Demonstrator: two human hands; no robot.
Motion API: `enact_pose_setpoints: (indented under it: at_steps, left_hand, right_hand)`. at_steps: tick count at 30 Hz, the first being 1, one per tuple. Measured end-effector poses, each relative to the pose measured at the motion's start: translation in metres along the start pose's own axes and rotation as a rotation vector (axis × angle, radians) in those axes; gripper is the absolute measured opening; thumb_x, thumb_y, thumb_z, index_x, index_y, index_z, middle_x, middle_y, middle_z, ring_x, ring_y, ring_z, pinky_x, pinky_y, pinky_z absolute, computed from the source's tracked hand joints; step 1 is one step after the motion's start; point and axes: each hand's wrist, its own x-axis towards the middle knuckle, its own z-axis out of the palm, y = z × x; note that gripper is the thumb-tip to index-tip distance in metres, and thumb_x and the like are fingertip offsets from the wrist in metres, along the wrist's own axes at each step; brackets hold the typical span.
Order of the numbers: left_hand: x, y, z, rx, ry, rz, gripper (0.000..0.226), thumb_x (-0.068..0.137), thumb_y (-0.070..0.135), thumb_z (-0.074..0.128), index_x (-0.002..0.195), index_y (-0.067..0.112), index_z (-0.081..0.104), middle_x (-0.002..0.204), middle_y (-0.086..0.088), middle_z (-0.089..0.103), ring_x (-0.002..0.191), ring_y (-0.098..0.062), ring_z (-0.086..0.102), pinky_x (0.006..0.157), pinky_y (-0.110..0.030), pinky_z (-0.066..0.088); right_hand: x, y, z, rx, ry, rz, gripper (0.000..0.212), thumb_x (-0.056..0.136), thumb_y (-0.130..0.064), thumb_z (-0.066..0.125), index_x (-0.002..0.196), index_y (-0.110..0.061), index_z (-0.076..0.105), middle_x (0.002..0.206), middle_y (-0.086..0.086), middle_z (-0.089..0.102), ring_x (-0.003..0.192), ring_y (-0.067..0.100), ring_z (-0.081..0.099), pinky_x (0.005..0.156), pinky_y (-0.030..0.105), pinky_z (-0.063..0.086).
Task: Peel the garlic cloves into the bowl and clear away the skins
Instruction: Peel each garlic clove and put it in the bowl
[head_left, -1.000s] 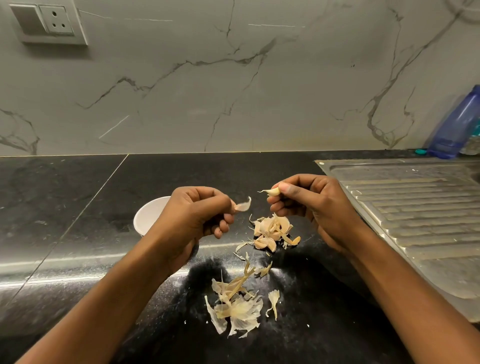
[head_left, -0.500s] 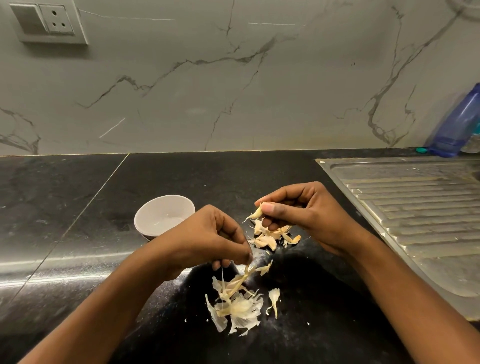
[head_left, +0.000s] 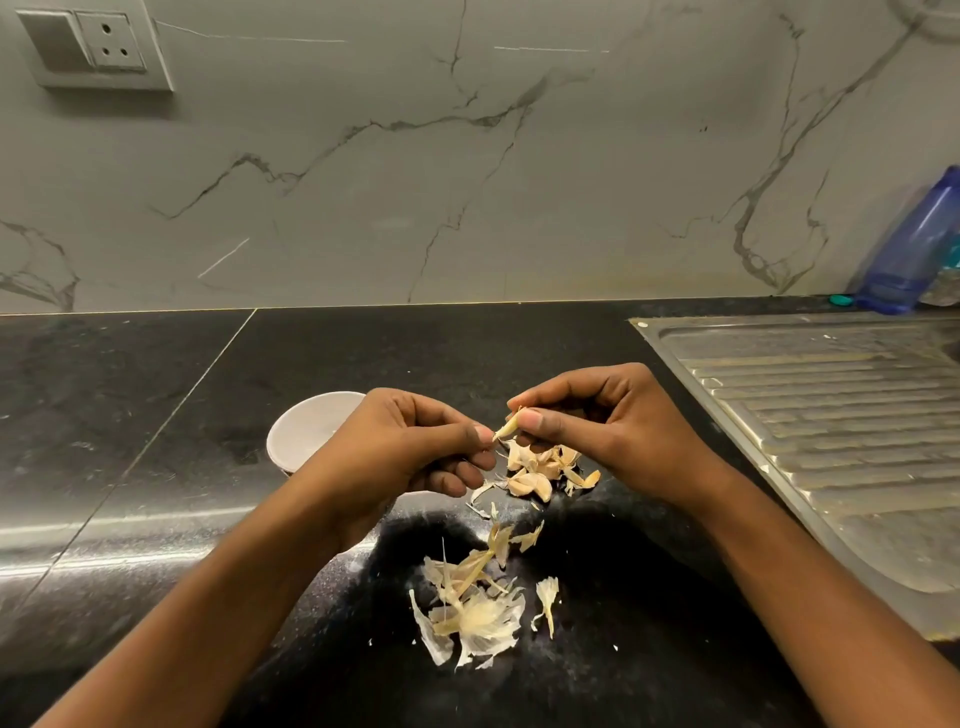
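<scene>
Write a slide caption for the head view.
Left hand and right hand pinch a garlic clove near skins and a white bowl.

Over the black counter (head_left: 156, 415), the right hand (head_left: 608, 421) pinches a garlic clove (head_left: 506, 429) while the left hand (head_left: 410, 452) nips its pointed tip. A white bowl (head_left: 306, 426) sits just behind the left hand. A small pile of cloves (head_left: 535, 470) lies under the right, with loose skins (head_left: 475, 613) nearer the person.
</scene>
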Motion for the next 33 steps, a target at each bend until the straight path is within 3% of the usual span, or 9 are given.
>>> enact_pose_setpoints:
  at_steps: [3,10,14,16,23,30,33]
  left_hand:
    - [-0.001,-0.001,0.003,-0.016,0.015,0.005,0.022,0.081,0.017,0.077,0.092,-0.002,0.081,0.095,-0.028,0.076,0.072,-0.023,0.070,0.062,-0.022,0.060]
    - [-0.001,-0.005,0.010,-0.030,0.112,0.029,0.014,0.094,0.003,0.070,0.088,-0.003,0.080,0.087,-0.027,0.075,0.069,-0.024,0.068,0.060,-0.022,0.058]
    - [-0.001,-0.007,0.012,-0.021,0.155,0.064,0.018,0.094,0.000,0.067,0.083,-0.002,0.080,0.082,-0.024,0.074,0.066,-0.022,0.066,0.058,-0.023,0.056]
    - [-0.001,-0.007,0.014,-0.046,0.165,0.070,0.021,0.094,-0.002,0.065,0.079,-0.001,0.079,0.077,-0.022,0.072,0.062,-0.020,0.063,0.056,-0.022,0.054]
    - [-0.003,-0.001,0.018,-0.280,0.100,0.029,0.025,0.095,-0.004,0.057,0.078,-0.002,0.075,0.072,-0.015,0.064,0.061,-0.014,0.057,0.056,-0.021,0.052]
    - [-0.006,0.004,0.017,-0.293,0.037,0.055,0.034,0.094,-0.004,0.058,0.070,0.008,0.079,0.073,-0.012,0.065,0.063,-0.013,0.058,0.061,-0.021,0.052]
    - [-0.008,0.005,0.017,-0.280,0.020,0.085,0.028,0.093,-0.006,0.060,0.074,0.004,0.078,0.074,-0.015,0.067,0.062,-0.014,0.059,0.058,-0.020,0.053]
  right_hand:
    - [-0.001,0.000,0.004,-0.057,0.022,-0.048,0.021,0.093,-0.010,0.078,0.113,-0.007,0.079,0.098,0.004,0.082,0.089,0.022,0.080,0.081,0.028,0.064]
    - [-0.002,-0.001,0.007,-0.099,0.020,-0.087,0.021,0.092,-0.012,0.078,0.113,-0.007,0.079,0.099,0.002,0.081,0.091,0.021,0.079,0.081,0.028,0.064]
    - [-0.003,-0.001,0.013,-0.129,-0.003,-0.122,0.023,0.092,-0.013,0.080,0.114,-0.009,0.079,0.101,0.001,0.081,0.094,0.024,0.078,0.083,0.040,0.066]
    - [-0.003,-0.001,0.014,-0.124,-0.006,-0.149,0.022,0.092,-0.011,0.079,0.114,-0.007,0.080,0.101,0.001,0.081,0.094,0.024,0.078,0.082,0.039,0.066]
    - [-0.002,-0.006,0.019,0.230,0.018,-0.064,0.025,0.090,-0.007,0.074,0.114,-0.001,0.076,0.102,0.015,0.081,0.091,0.030,0.080,0.081,0.031,0.065]
    - [-0.003,-0.008,0.021,0.409,0.022,0.036,0.023,0.090,-0.010,0.070,0.111,-0.003,0.075,0.099,0.017,0.080,0.087,0.024,0.079,0.078,0.028,0.064]
    - [-0.003,-0.008,0.022,0.500,0.004,0.092,0.021,0.092,-0.009,0.067,0.111,-0.002,0.075,0.098,0.019,0.079,0.085,0.023,0.078,0.078,0.028,0.063]
